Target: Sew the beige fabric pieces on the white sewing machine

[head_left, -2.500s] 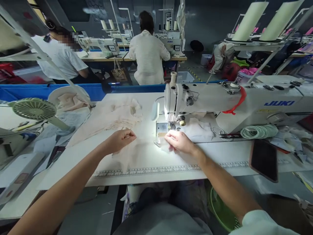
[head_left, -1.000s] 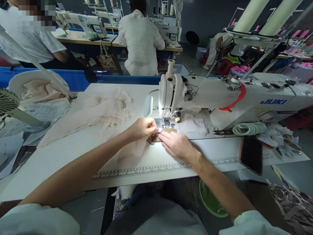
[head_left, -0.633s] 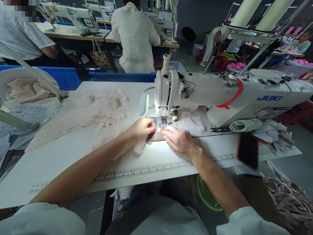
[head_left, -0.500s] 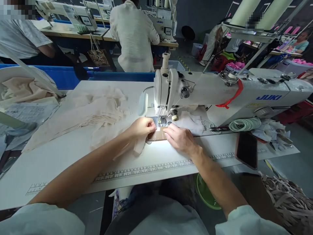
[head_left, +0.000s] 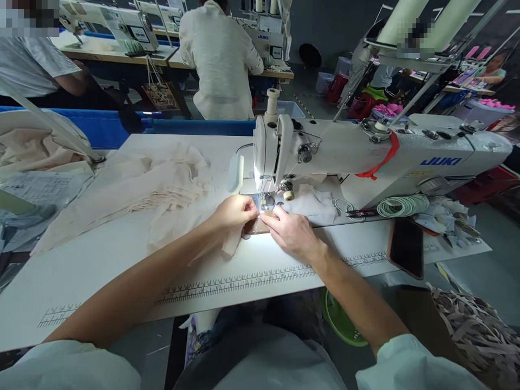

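A white JUKI sewing machine [head_left: 365, 157] stands on the white table [head_left: 101, 271]. Both hands meet just in front of its needle and presser foot [head_left: 265, 202], under the machine's lamp. My left hand [head_left: 233, 212] is closed, pinching a pale beige fabric piece [head_left: 227, 246] that trails from it toward me. My right hand [head_left: 288, 232] lies beside it, fingertips pressed together on the same fabric edge at the needle plate. A small brown patch [head_left: 254, 227] shows between the hands.
A pile of beige fabric pieces [head_left: 142, 181] lies to the left. Right of the needle are white cloth [head_left: 311, 206], a coil of green elastic [head_left: 402, 205] and a dark phone [head_left: 405, 246]. A ruler strip [head_left: 244, 279] lines the front edge. A green basket [head_left: 339, 325] sits below. Other people sew behind.
My left hand has come from the table over to the needle and closed on the fabric. My right hand has shifted slightly closer to the presser foot. The view has tilted down.
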Demonstrator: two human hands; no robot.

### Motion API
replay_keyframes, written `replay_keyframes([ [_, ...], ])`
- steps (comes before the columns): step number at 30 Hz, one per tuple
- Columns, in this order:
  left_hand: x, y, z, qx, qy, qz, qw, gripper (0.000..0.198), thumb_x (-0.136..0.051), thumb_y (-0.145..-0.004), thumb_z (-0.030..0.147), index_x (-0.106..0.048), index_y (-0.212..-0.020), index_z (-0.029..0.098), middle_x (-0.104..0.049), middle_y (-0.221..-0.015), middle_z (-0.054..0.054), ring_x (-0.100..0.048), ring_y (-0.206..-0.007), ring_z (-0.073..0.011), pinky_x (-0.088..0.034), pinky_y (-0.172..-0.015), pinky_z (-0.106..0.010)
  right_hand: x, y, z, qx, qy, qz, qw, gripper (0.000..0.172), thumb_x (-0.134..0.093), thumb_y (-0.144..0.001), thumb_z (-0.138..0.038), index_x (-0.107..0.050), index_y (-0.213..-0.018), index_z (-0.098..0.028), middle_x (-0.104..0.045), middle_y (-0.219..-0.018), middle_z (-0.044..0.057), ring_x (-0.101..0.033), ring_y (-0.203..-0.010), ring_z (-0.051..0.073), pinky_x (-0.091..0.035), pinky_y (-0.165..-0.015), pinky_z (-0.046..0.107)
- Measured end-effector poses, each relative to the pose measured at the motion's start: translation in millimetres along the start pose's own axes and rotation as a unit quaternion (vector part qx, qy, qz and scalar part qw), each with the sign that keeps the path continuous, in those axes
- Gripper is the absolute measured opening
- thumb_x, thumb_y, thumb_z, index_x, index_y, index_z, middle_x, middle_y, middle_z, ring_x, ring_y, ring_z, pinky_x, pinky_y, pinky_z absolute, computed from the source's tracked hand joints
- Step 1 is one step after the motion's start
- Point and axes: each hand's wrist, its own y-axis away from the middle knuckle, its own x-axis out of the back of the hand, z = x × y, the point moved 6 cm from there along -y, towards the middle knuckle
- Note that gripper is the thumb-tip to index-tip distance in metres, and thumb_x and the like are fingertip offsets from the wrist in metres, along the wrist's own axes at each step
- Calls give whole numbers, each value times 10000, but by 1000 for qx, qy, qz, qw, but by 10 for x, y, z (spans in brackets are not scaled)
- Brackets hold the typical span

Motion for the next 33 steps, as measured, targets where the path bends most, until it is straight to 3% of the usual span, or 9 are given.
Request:
replay_keyframes([
  [3, 8, 13, 10, -2, -50, 8, 999, 163, -601, -799, 341, -602, -692, 218, -724, -716, -21, -683, -698, -219, -507, -647, -322, -7, -10, -23, 0, 18, -15, 1000, 448, -427, -1014, -191, -654, -1400, -188, -678, -1117, 113, -551, -764, 189, -355, -606, 319],
  [5, 56, 70, 50, -36, -131, 60, 989, 147, -591, -848, 306, -642, -748, 211, -735, -808, -46, -684, -762, -237, -510, -660, -334, -6, -17, -28, 2, 20, -14, 1000, 436, -430, -1022, -201, -648, -1399, -186, -679, -1121, 114, -557, -775, 194, -363, -622, 324],
  [8, 40, 278, 210, -192, -250, 134, 940, 218, -490, -948, 223, -694, -886, 183, -737, -1000, -112, -671, -905, -267, -551, -732, -370, -8, -28, -15, 4, 12, -8, 1000, 380, -444, -1037, -228, -676, -1335, -186, -681, -1094, 112, -559, -773, 192, -376, -653, 326],
  [10, -69, 462, 282, -305, -291, 139, 896, 295, -416, -972, 152, -711, -986, 152, -733, -1088, -143, -663, -972, -272, -582, -805, -393, -10, -33, -6, 8, 6, -3, 1000, 344, -450, -1043, -237, -701, -1273, -186, -679, -1074, 108, -562, -780, 189, -393, -681, 326],
  [12, -179, 604, 283, -364, -312, 137, 867, 330, -406, -960, 105, -712, -1083, 119, -734, -1124, -158, -667, -1010, -272, -602, -863, -402, -13, -34, -5, 16, 0, 5, 1000, 346, -449, -1039, -227, -706, -1267, -189, -675, -1065, 105, -564, -791, 193, -413, -701, 331],
  [17, -332, 690, 210, -371, -349, 145, 849, 363, -455, -931, 88, -708, -1190, 71, -738, -1129, -178, -679, -1045, -288, -614, -934, -410, -19, -32, -8, 27, 6, 15, 1000, 384, -456, -1029, -215, -710, -1316, -202, -683, -1061, 102, -570, -798, 203, -437, -707, 340],
  [22, -369, 589, 211, -344, -384, 129, 847, 301, -483, -933, 112, -727, -1098, 55, -724, -1108, -197, -667, -1015, -303, -615, -887, -411, 58, -28, 171, -35, -5, 37, 999, 420, -409, -1070, -240, -719, -1352, -221, -713, -1054, 96, -598, -768, 192, -438, -726, 327],
  [26, -355, 461, 211, -317, -387, 127, 856, 270, -489, -923, 109, -719, -1064, 83, -713, -1118, -187, -644, -993, -290, -614, -834, -388, 103, -11, 358, -97, 10, 40, 994, 445, -412, -1049, -225, -711, -1379, -236, -728, -1174, 113, -661, -835, 203, -445, -710, 304],
  [33, -358, 388, 234, -332, -411, 139, 838, 242, -481, -933, 131, -710, -1008, 108, -705, -1042, -158, -622, -947, -277, -603, -829, -372, 107, 3, 385, -99, 5, 38, 994, 439, -405, -1043, -205, -744, -1321, -235, -734, -1209, 109, -693, -842, 203, -468, -700, 301],
])
